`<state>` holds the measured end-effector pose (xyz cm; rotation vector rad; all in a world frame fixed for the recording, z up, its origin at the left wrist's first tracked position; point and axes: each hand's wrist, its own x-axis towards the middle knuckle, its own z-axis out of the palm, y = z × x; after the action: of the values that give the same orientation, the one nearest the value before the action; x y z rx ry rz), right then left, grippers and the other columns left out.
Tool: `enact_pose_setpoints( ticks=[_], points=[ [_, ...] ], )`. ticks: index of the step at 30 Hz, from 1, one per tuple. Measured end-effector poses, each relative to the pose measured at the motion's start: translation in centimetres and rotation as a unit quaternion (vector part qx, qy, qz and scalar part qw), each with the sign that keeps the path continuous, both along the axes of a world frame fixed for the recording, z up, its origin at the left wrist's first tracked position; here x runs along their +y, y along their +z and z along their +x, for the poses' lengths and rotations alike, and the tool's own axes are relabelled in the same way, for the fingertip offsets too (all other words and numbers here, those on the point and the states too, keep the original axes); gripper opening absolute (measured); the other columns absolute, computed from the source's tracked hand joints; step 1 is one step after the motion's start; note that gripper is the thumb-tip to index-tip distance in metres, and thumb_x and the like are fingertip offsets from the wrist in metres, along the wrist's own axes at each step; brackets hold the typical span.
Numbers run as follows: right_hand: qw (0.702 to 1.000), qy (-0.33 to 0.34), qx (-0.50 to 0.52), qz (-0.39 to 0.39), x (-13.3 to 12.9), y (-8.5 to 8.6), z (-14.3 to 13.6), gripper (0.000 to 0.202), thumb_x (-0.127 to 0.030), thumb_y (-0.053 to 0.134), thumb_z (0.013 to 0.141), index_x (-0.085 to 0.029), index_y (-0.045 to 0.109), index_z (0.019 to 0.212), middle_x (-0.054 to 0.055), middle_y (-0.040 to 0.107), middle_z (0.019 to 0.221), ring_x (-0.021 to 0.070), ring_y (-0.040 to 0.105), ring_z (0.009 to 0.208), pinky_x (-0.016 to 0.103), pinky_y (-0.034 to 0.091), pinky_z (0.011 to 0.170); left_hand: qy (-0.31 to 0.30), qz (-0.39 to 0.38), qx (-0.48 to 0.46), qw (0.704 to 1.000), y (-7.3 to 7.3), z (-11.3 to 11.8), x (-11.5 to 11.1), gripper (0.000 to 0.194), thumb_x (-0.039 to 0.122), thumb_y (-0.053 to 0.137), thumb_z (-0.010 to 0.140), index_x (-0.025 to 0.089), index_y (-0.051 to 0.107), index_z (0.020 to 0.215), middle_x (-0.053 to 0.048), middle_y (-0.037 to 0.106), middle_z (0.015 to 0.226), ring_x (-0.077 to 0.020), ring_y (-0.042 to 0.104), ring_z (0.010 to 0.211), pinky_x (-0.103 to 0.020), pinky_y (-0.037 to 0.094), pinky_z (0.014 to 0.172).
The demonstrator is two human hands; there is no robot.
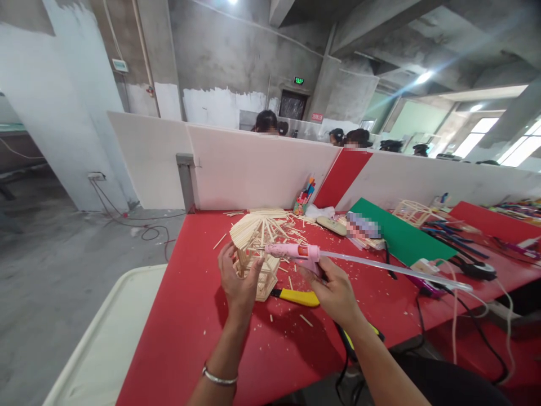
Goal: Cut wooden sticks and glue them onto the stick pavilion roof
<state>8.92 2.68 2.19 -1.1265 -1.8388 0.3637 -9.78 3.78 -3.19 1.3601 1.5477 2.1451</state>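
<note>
A small pavilion-like model (253,230) made of pale wooden sticks stands on the red table, with a fanned stick roof over an open frame. My left hand (239,282) is closed around its near left side, thumb toward the right. In my right hand (338,290) is a pink hot glue gun (291,251), its nozzle pointing left at the edge under the roof. From the back of the gun a long clear glue stick (393,270) extends to the right. A yellow utility knife (300,297) lies just right of the model's base.
Loose sticks and scraps litter the red table (190,316). Behind are a pen cup (302,204) and a white partition (257,169). To the right lie a green board (397,237) and several cables. A pale stool (114,327) stands left; people sit beyond the partition.
</note>
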Motion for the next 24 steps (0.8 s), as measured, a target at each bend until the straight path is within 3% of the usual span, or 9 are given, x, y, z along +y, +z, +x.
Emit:
enact_pose_setpoints(
  ticks=[3,7,13,16,19,22,24],
  points=[
    [1.000,-0.003,-0.010,0.016,-0.2,0.1,0.1,0.022,-0.039,0.055,0.084,-0.019,0.064,0.082,0.000,0.060,0.068,0.0133,0.051,0.061,0.024,0.042,0.058,0.005,-0.001,0.000,1.000,-0.2,0.0,0.1,0.051,0.035,0.071,0.074,0.022,0.050,0.119,-0.012,0.048,0.127,-0.0264,0.048,0.118,-0.043,0.043,0.096],
    [1.000,-0.009,0.025,0.006,0.3,0.1,-0.1,0.026,-0.040,0.054,0.085,-0.018,0.064,0.094,0.002,0.062,0.076,0.0142,0.053,0.066,0.024,0.043,0.062,0.008,-0.003,0.001,1.000,-0.3,-0.1,0.1,0.053,0.035,0.071,0.073,0.022,0.050,0.120,-0.012,0.048,0.127,-0.0268,0.049,0.118,-0.042,0.044,0.094],
    [0.991,0.040,0.104,-0.074,0.1,-1.4,-0.5,0.032,-0.043,0.056,0.083,-0.017,0.064,0.101,0.004,0.066,0.087,0.0172,0.058,0.076,0.027,0.048,0.070,0.003,-0.001,0.004,1.000,0.0,-0.1,0.0,0.050,0.034,0.070,0.074,0.022,0.050,0.118,-0.013,0.049,0.125,-0.0269,0.049,0.117,-0.043,0.044,0.094],
    [0.978,0.051,0.158,-0.125,-0.6,-2.4,0.6,0.033,-0.047,0.057,0.081,-0.018,0.064,0.095,0.006,0.068,0.085,0.0194,0.061,0.076,0.030,0.050,0.070,0.006,-0.006,-0.001,1.000,-0.1,-0.1,0.2,0.051,0.036,0.071,0.073,0.022,0.050,0.117,-0.012,0.049,0.125,-0.0270,0.049,0.117,-0.042,0.044,0.094],
    [0.969,-0.032,0.209,-0.128,-1.2,-3.0,3.6,0.038,-0.052,0.054,0.081,-0.017,0.062,0.096,0.007,0.068,0.087,0.0197,0.063,0.077,0.030,0.050,0.068,0.014,-0.007,-0.006,1.000,-0.1,-0.4,0.4,0.052,0.038,0.072,0.071,0.023,0.051,0.115,-0.012,0.049,0.125,-0.0279,0.049,0.118,-0.043,0.043,0.094],
    [0.965,-0.190,0.149,-0.104,-1.5,-3.7,7.8,0.043,-0.055,0.050,0.082,-0.017,0.061,0.097,0.007,0.068,0.085,0.0179,0.061,0.074,0.027,0.049,0.064,0.008,0.014,-0.006,1.000,0.2,-0.6,0.5,0.050,0.038,0.072,0.071,0.020,0.053,0.114,-0.014,0.050,0.126,-0.0281,0.048,0.118,-0.043,0.043,0.093],
    [0.959,-0.241,0.100,-0.114,-1.4,-4.5,10.2,0.044,-0.056,0.049,0.082,-0.016,0.063,0.094,0.005,0.068,0.078,0.0170,0.060,0.068,0.027,0.047,0.061,0.011,0.035,-0.003,0.999,0.7,-0.5,0.3,0.043,0.038,0.067,0.075,0.020,0.054,0.112,-0.013,0.051,0.125,-0.0265,0.049,0.117,-0.042,0.043,0.093]
  ],
)
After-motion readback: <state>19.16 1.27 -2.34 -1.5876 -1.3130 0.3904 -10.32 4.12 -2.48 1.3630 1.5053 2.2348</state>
